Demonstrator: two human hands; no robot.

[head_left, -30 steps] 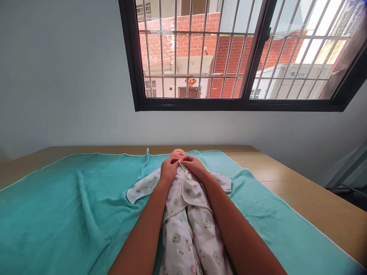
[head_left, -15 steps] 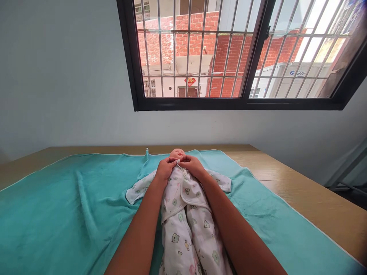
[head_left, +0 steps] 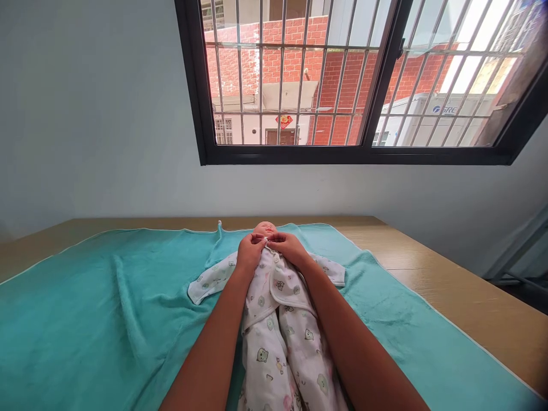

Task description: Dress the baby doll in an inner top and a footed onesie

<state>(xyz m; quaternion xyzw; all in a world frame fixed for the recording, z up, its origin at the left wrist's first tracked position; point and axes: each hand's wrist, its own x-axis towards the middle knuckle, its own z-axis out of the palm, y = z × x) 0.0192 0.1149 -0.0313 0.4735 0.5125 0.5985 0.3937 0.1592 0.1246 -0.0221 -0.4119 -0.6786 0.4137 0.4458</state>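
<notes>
In the head camera's view, the left hand and right hand pinch the neck edge of a printed garment on a doll lying face-up on a teal blanket over a wooden table. Closing or straightening the collar appears in hand; the next move seems to call for fine, steady fingertip control.

The left hand and right hand pinch the neck of a printed jacket on a doll lying on a turquoise blanket over a wooden surface.
</notes>
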